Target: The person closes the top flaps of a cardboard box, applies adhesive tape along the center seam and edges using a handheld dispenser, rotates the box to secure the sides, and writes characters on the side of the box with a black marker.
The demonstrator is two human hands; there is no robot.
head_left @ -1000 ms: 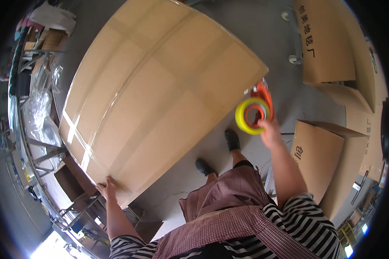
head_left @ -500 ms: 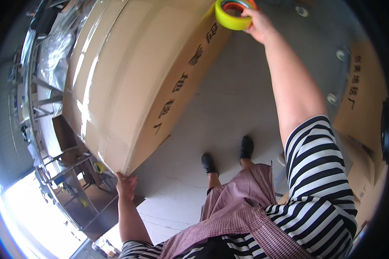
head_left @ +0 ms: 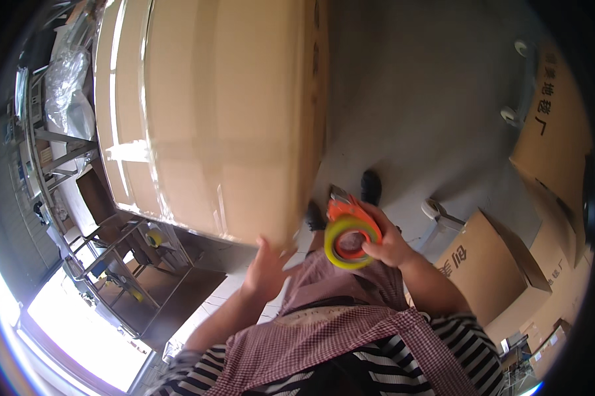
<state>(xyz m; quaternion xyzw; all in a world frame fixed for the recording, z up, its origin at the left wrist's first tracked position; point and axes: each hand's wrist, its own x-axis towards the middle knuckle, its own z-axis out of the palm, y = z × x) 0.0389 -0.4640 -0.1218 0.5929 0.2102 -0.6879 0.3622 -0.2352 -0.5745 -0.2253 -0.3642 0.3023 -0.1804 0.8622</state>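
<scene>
A large taped cardboard box fills the upper left of the view, with clear shiny tape strips along its top. My left hand is at the box's near right corner, fingers stretched out and touching the edge, slightly blurred. In front of my apron, my right hand grips an orange tape dispenser that carries a roll of yellow tape. The dispenser's metal front end points up and to the left, just right of the box corner and apart from it.
Beyond the box at the left stands a metal rack with crumpled plastic film. Cardboard boxes stand on the right, beside a wheeled metal frame. My shoes are on the grey floor.
My right hand has brought the tape dispenser from the box's far end back close to my body. My left hand has shifted right along with the near corner, and the box appears turned in view.
</scene>
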